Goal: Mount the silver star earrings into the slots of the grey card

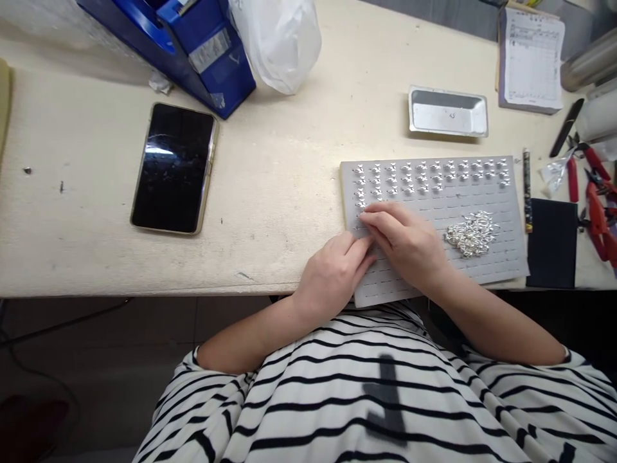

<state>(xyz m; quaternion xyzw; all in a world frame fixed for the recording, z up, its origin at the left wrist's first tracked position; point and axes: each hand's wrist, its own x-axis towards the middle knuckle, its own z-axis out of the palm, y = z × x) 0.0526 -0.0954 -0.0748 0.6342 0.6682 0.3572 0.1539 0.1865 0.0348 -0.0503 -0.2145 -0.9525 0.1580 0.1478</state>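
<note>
Our right hand point(409, 241) pinches together, any piece hidden; our left hand point(328, 273) holds fingertips apart. Our right wrist point(441, 280) could brush the silvery pile point(471, 235), scattering it.

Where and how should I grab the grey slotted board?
I'd come from the front, taking the grey board by its near-left corner, which seems to overhang the table. Support its right edge too, keeping it level: silver pieces look loosely heaped on top.

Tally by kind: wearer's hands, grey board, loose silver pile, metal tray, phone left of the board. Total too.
Left hand and right hand: 2
Grey board: 1
Silver pile: 1
Metal tray: 1
Phone: 1
Total: 6
</note>
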